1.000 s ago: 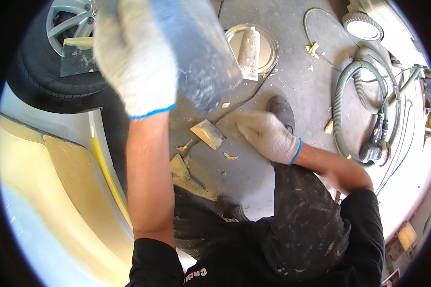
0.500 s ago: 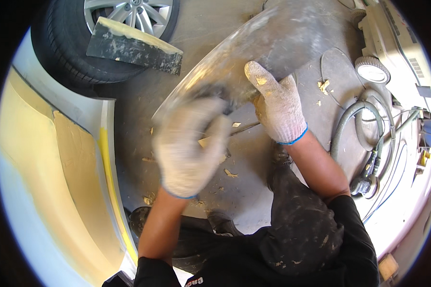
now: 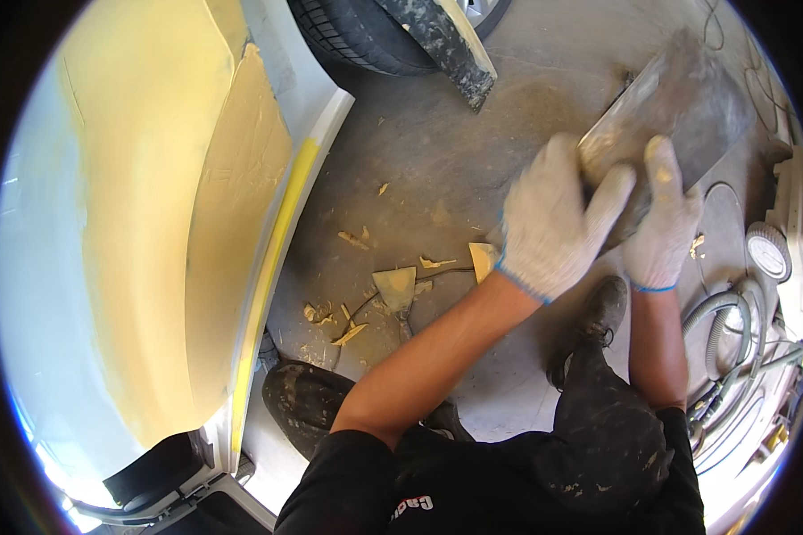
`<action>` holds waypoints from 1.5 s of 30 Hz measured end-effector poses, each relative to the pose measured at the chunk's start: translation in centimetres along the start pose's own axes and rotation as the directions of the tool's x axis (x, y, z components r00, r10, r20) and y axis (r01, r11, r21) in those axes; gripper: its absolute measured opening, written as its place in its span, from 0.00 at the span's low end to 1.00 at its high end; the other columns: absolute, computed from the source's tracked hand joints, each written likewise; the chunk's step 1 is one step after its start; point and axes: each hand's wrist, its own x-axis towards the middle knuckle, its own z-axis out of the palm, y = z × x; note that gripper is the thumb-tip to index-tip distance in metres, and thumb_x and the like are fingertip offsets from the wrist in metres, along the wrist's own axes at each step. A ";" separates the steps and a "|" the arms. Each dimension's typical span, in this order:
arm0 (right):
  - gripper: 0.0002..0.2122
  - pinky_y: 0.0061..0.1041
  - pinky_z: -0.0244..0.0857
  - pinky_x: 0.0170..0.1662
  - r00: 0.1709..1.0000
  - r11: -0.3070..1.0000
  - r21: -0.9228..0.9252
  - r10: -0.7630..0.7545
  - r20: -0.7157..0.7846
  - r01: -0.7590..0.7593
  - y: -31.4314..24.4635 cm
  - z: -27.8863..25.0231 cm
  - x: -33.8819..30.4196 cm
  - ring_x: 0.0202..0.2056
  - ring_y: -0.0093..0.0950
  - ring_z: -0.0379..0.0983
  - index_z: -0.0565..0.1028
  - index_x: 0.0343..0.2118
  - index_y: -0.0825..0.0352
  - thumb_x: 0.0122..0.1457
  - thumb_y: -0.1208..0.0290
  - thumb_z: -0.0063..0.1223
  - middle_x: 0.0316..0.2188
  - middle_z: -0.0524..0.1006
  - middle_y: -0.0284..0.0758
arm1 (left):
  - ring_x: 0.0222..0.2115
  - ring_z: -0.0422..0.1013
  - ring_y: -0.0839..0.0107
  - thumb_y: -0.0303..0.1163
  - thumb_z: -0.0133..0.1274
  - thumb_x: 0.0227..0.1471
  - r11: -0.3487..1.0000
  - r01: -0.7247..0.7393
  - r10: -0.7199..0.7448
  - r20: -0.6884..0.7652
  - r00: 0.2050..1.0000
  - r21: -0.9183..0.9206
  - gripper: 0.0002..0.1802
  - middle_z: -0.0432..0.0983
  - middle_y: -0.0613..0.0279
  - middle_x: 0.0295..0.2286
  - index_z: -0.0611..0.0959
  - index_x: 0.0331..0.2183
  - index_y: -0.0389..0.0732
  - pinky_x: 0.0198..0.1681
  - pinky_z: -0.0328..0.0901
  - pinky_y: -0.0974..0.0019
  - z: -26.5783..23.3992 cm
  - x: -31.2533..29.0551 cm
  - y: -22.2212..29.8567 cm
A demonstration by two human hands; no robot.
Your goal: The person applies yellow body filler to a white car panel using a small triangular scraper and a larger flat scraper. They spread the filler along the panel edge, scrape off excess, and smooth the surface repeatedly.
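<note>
Right hand: holds grey sheet
Left hand: at sheet's edge, grip unclear
Panel: tan filler spread near right edge; remainder unclear

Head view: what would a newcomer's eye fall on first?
Probably the car panel, yellow and pale blue, along the left side. At upper right, the right hand holds a smeared grey plate, the left hand at its edge. At top centre, a spattered dark blade overlaps the tyre.
</note>
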 end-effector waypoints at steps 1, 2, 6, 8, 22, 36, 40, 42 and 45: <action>0.15 0.26 0.69 0.51 0.998 0.996 0.057 0.066 0.000 -0.066 -0.8 0.5 1.0 0.46 0.22 0.75 0.79 0.47 0.76 0.66 0.68 0.58 0.44 0.82 0.34 | 0.28 0.71 0.42 0.52 0.56 0.61 0.998 0.070 -0.070 0.055 0.996 0.007 0.26 0.71 0.43 0.26 0.72 0.35 0.36 0.31 0.65 0.47 -0.9 -2.3 -1.4; 0.16 0.25 0.69 0.50 0.992 0.987 0.104 0.124 -0.009 -0.122 -1.3 0.8 2.0 0.45 0.21 0.75 0.79 0.47 0.76 0.65 0.67 0.60 0.43 0.82 0.33 | 0.28 0.70 0.42 0.49 0.55 0.62 0.991 0.134 -0.134 0.118 0.984 0.009 0.24 0.70 0.43 0.26 0.71 0.37 0.35 0.32 0.64 0.47 -1.4 -4.6 -2.6; 0.16 0.34 0.70 0.41 0.919 0.842 -0.495 -0.006 0.394 0.217 0.2 3.8 1.7 0.35 0.34 0.77 0.79 0.35 0.72 0.63 0.59 0.62 0.34 0.81 0.44 | 0.30 0.74 0.45 0.44 0.54 0.61 0.967 0.253 -0.206 0.591 0.780 0.004 0.16 0.76 0.46 0.28 0.80 0.35 0.39 0.36 0.68 0.48 -4.6 -16.4 -9.2; 0.18 0.46 0.65 0.33 0.674 0.695 -0.424 -0.117 0.729 0.580 1.4 6.0 -0.7 0.28 0.51 0.73 0.74 0.25 0.70 0.62 0.58 0.62 0.26 0.74 0.53 | 0.30 0.75 0.49 0.44 0.58 0.58 0.984 0.144 -0.174 0.680 0.712 0.102 0.14 0.77 0.51 0.28 0.82 0.33 0.42 0.37 0.70 0.51 -7.8 -17.6 -9.8; 0.05 0.30 0.72 0.29 -0.597 0.146 0.606 -0.104 0.796 0.782 3.1 18.9 -1.4 0.29 0.28 0.74 0.79 0.25 0.60 0.52 0.67 0.55 0.24 0.74 0.30 | 0.33 0.77 0.51 0.27 0.60 0.46 0.610 0.206 -0.479 0.149 0.865 0.765 0.14 0.76 0.54 0.36 0.79 0.38 0.44 0.32 0.71 0.50 -19.1 -5.7 -5.7; 0.17 0.27 0.67 0.34 -0.460 -0.296 0.355 -0.645 0.610 0.887 0.7 19.8 5.2 0.30 0.25 0.67 0.81 0.46 0.50 0.51 0.65 0.57 0.29 0.69 0.23 | 0.47 0.72 0.58 0.27 0.61 0.40 0.367 -0.186 0.321 0.064 0.945 0.911 0.27 0.76 0.62 0.46 0.84 0.47 0.52 0.49 0.66 0.53 -21.4 -6.0 -5.7; 0.18 0.26 0.65 0.34 -0.483 -0.363 0.325 -0.733 0.479 0.873 -1.0 20.7 4.0 0.30 0.23 0.67 0.82 0.46 0.48 0.49 0.64 0.58 0.30 0.70 0.22 | 0.49 0.70 0.65 0.33 0.61 0.46 0.190 -0.219 0.480 0.104 0.871 0.957 0.27 0.75 0.70 0.48 0.81 0.51 0.61 0.53 0.67 0.58 -22.7 -6.2 -5.9; 0.18 0.26 0.65 0.35 -0.486 -0.386 0.307 -0.776 0.401 0.870 -1.4 22.1 3.6 0.31 0.23 0.67 0.81 0.46 0.47 0.49 0.63 0.58 0.31 0.71 0.22 | 0.49 0.70 0.65 0.32 0.63 0.48 0.165 -0.193 0.533 0.077 0.842 0.967 0.29 0.75 0.70 0.50 0.80 0.52 0.64 0.52 0.68 0.59 -23.3 -6.2 -7.0; 0.18 0.29 0.65 0.39 -0.493 -0.413 0.278 -0.786 0.372 0.867 -2.0 23.7 2.8 0.36 0.23 0.67 0.79 0.48 0.46 0.51 0.61 0.58 0.35 0.71 0.21 | 0.50 0.71 0.61 0.32 0.62 0.49 0.122 -0.120 0.454 0.052 0.889 0.985 0.28 0.75 0.68 0.50 0.80 0.53 0.65 0.51 0.68 0.58 -24.7 -6.7 -5.9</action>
